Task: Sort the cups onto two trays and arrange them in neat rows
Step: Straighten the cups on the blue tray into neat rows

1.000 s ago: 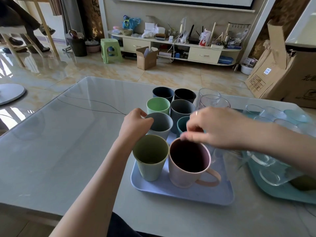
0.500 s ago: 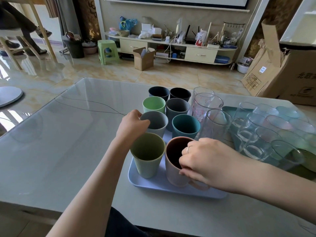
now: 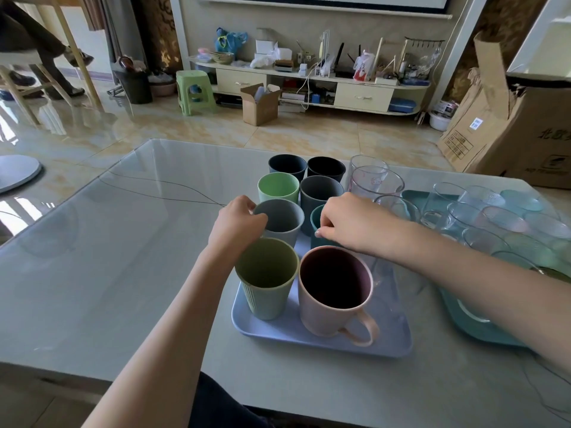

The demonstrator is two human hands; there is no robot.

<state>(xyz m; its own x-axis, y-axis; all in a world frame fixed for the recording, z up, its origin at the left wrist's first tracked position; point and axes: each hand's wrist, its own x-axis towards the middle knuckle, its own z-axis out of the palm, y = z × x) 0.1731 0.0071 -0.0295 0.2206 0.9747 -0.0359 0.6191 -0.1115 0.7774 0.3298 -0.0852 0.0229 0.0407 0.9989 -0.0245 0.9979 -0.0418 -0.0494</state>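
The right hand [image 3: 349,220] has left the pink mug [image 3: 335,291], whose rim it covered half a second ago, and has moved back to the teal cup [image 3: 318,225] in the row behind; its fingers [image 3: 324,230] are curled over that cup's rim, pinching it. The pink mug now stands free at the near right of the lilac tray [image 3: 309,335], handle pointing toward the near right corner. The left hand [image 3: 239,220] has not shifted: its fingers are curled on the near left rim of the grey cup [image 3: 281,219], just behind the olive ribbed cup [image 3: 267,279].

The coloured cups stand in two columns on the lilac tray: olive, grey, light green cup [image 3: 278,188] and navy cup [image 3: 286,165] on the left; pink mug, teal, dark grey cup [image 3: 321,191] and black cup [image 3: 326,168] on the right. Clear glasses [image 3: 375,182] stand just right of these columns, and more glasses crowd the teal tray [image 3: 463,325] further right on the counter [image 3: 108,257], partly hidden by the right forearm. The view has tilted slightly since the earlier frame, so the trays sit a little differently in it
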